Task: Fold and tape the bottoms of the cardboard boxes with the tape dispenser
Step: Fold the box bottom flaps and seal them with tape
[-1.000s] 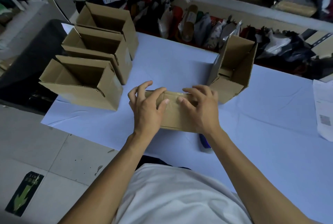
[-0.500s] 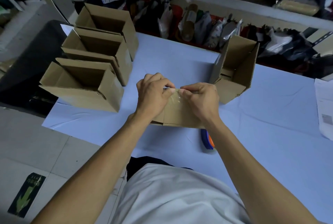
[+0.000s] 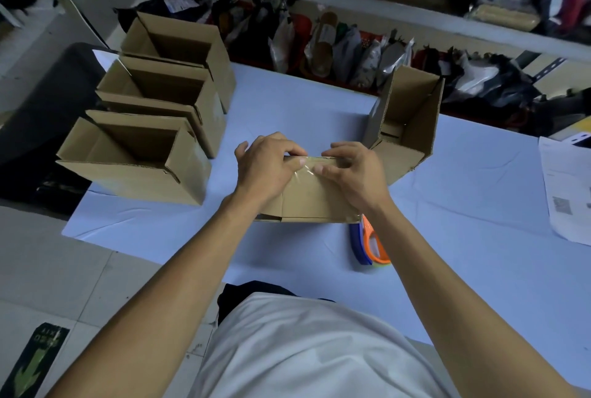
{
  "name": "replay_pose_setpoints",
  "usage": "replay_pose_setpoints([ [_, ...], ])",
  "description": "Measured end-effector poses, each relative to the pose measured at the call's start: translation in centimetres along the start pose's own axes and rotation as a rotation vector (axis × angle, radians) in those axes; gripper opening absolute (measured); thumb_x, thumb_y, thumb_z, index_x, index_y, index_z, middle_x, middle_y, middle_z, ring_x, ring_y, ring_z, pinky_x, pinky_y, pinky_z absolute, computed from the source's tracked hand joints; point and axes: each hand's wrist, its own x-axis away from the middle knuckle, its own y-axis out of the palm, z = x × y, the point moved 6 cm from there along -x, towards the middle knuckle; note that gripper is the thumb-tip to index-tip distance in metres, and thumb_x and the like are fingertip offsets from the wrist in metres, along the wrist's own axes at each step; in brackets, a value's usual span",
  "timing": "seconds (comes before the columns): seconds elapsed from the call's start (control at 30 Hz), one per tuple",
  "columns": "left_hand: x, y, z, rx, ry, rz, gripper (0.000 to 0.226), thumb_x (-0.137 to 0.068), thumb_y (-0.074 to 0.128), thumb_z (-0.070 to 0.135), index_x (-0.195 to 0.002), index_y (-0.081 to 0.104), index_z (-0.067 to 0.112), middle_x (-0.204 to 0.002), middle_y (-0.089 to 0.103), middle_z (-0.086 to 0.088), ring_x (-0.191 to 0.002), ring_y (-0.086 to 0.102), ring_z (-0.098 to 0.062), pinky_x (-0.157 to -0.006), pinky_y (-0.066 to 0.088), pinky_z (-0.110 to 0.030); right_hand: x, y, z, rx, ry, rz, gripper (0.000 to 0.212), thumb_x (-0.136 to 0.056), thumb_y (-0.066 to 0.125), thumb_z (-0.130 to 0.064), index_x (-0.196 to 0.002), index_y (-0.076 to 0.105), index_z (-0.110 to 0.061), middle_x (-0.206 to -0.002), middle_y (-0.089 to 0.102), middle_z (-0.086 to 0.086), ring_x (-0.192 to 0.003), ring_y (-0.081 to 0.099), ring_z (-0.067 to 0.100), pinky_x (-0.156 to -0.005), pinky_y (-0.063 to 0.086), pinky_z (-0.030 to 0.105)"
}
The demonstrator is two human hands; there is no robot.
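I log three cardboard boxes (image 3: 134, 157) standing open-side up along the worktop's (image 3: 479, 205) left edge, apparently finished; a fourth (image 3: 409, 122) lies tipped near the far edge. Mid-worktop, the upturned box (image 3: 307, 196) has clear tape (image 3: 308, 170) across its seam. Left hand (image 3: 265, 167) and right hand (image 3: 355, 173) press curled fingers onto it. Tape dispenser (image 3: 367, 242) rests by the near edge.
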Motion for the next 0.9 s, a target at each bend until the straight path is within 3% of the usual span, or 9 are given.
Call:
replay_pose_setpoints([
  [0.07,0.4,0.0,-0.2,0.046,-0.022,0.035,0.008,-0.083,0.071,0.03,-0.078,0.073,0.036,-0.088,0.065,0.013,-0.093,0.059,-0.01,-0.101,0.034,-0.047,0.3,0.2,0.2,-0.027,-0.012,-0.022,0.028,-0.08,0.08,-0.031,-0.105,0.076,-0.017,-0.117,0.063,-0.006,-0.103,0.058,0.006,-0.081,0.041,0.011],
  [0.2,1.0,-0.1,0.2,0.038,-0.02,0.081,0.008,-0.082,0.073,0.028,-0.076,0.075,0.033,-0.085,0.064,0.011,-0.087,0.058,-0.008,-0.104,0.032,-0.046,0.9,0.2,0.8,-0.063,0.006,0.009,0.026,-0.08,0.08,-0.031,-0.103,0.074,-0.022,-0.106,0.064,-0.011,-0.099,0.059,0.006,-0.073,0.038,0.004],
  [0.33,1.8,-0.8,0.6,0.077,0.039,0.14,0.007,-0.08,0.074,0.025,-0.078,0.077,0.031,-0.078,0.063,0.009,-0.078,0.06,-0.011,-0.088,0.045,-0.044,1.9,0.4,2.0,-0.118,0.103,0.065,0.057,-0.076,0.081,-0.044,-0.125,0.058,-0.028,-0.12,0.057,-0.012,-0.107,0.053,0.005,-0.084,0.041,0.017],
  [0.4,2.7,-1.1,0.9,0.015,0.091,0.209,0.006,-0.078,0.072,0.027,-0.077,0.077,0.031,-0.074,0.06,0.008,-0.074,0.057,-0.013,-0.086,0.045,-0.041,2.6,0.6,2.4,-0.223,0.096,0.105,0.063,-0.071,0.081,-0.047,-0.126,0.055,-0.033,-0.12,0.06,-0.021,-0.109,0.054,-0.004,-0.083,0.041,0.01],
  [0.53,5.7,0.4,0.8,-0.135,0.144,0.344,0.004,-0.074,0.071,0.03,-0.074,0.075,0.027,-0.07,0.055,0.008,-0.072,0.052,-0.015,-0.057,0.035,-0.025,3.4,1.7,3.8,-0.312,0.038,0.059,0.064,-0.072,0.083,-0.038,-0.129,0.055,-0.036,-0.123,0.055,-0.037,-0.115,0.049,-0.015,-0.089,0.038,0.003],
  [0.63,7.3,3.8,-0.9,-0.242,0.112,0.225,0.008,-0.078,0.077,0.019,-0.071,0.072,0.019,-0.072,0.058,0.002,-0.073,0.057,-0.023,-0.046,0.04,-0.029,3.7,3.1,6.1,-0.194,0.05,0.012,0.065,-0.077,0.081,-0.021,-0.137,0.055,-0.023,-0.139,0.05,-0.023,-0.124,0.047,-0.007,-0.099,0.038,0.012],
  [0.77,7.5,6.4,-2.4,-0.231,0.159,0.1,0.007,-0.076,0.077,0.01,-0.08,0.073,0.014,-0.082,0.063,-0.004,-0.083,0.062,-0.032,-0.055,0.048,-0.034,4.8,3.4,9.2,0.003,0.13,0.04,0.044,-0.089,0.069,-0.019,-0.131,0.058,-0.021,-0.123,0.066,-0.002,-0.112,0.061,0.018,-0.093,0.049,0.03],
  [0.83,6.3,7.2,-2.9,-0.289,0.171,0.028,0.029,-0.075,0.079,0.023,-0.102,0.07,0.018,-0.113,0.061,-0.005,-0.107,0.056,-0.034,-0.081,0.049,-0.04,5.9,2.6,10.8,0.19,0.188,0.086,0.03,-0.091,0.063,-0.026,-0.121,0.059,-0.022,-0.105,0.065,0.0,-0.101,0.061,0.024,-0.077,0.048,0.033],
  [0.9,5.1,8.1,-4.4,-0.421,0.078,-0.106,0.064,-0.077,0.073,0.049,-0.135,0.05,0.032,-0.15,0.034,-0.012,-0.137,0.03,-0.037,-0.109,0.029,-0.053,7.6,2.0,12.4,0.401,0.243,0.081,0.036,-0.088,0.064,-0.029,-0.122,0.055,-0.022,-0.099,0.051,0.002,-0.096,0.053,0.027,-0.064,0.042,0.032],
])
